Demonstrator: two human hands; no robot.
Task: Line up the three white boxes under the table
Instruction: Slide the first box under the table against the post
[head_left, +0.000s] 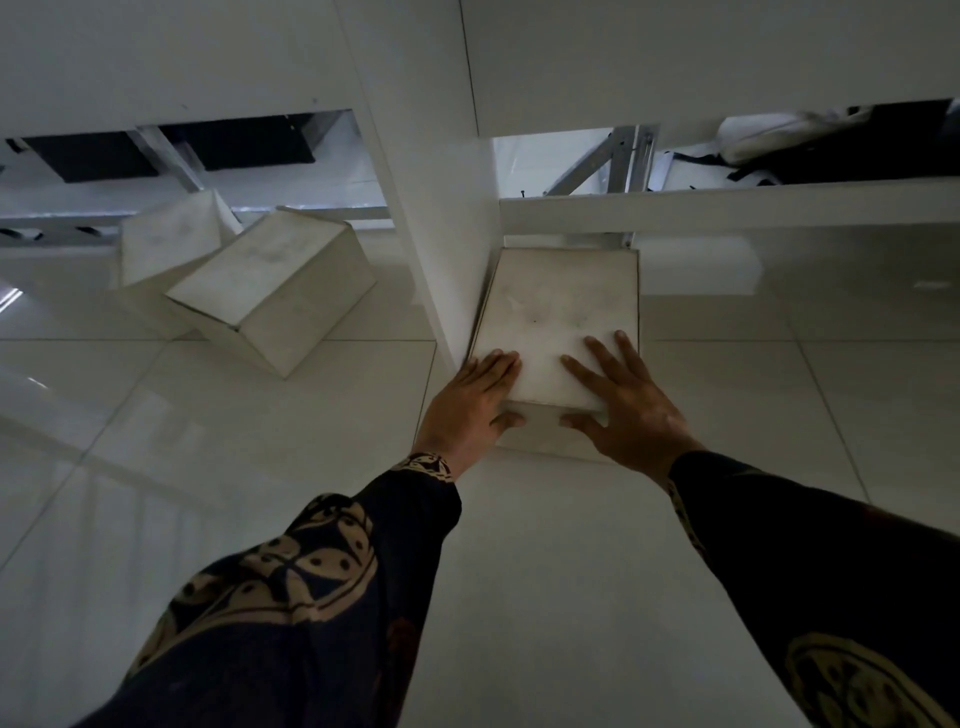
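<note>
Three white boxes stand on the tiled floor. The nearest white box (558, 312) sits right of a white table leg panel (441, 218), its left side touching the panel. My left hand (470, 405) grips its near left corner, fingers on top and thumb on the front face. My right hand (628, 400) grips the near right corner the same way. A second white box (270, 291) lies turned at an angle left of the panel. The third white box (166, 239) stands just behind it, partly hidden.
The white table top (208, 52) spans the upper part of the view, with a white crossbar (727, 208) at the right. Behind it are metal braces (618, 161) and a dark bag (841, 150). Glossy floor tiles (156, 441) stretch toward me.
</note>
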